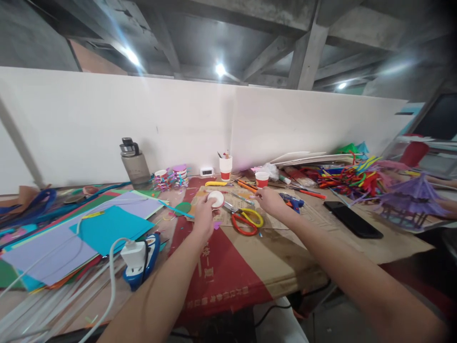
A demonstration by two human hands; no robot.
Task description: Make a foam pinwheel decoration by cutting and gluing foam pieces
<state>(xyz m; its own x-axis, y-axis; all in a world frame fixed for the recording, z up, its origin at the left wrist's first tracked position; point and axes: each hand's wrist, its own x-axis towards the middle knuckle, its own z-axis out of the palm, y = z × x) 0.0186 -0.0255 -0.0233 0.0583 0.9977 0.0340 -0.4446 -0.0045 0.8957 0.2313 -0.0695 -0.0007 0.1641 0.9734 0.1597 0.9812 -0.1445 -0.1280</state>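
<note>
My left hand (203, 214) is closed round a small paper cup (215, 200), whose round white end faces me. Above the cardboard, the fingers of my right hand (269, 202) are bent together beside an orange stick-like tool (246, 185); what they pinch, if anything, is too small to make out. Between my hands lie scissors (247, 221) with one red and one yellow handle. Just behind my right hand stands a red and white paper cup (262, 179). A blue glue gun (293, 202) rests to the right of that hand.
Coloured paper sheets (114, 228) and a blue power strip (143, 262) lie left. At the back stand a water bottle (134, 164), decorated cups (179, 176) and a cup of tools (225, 168). Rightward are a phone (352, 219), bright pipe cleaners (342, 176) and a purple pavilion model (410, 200).
</note>
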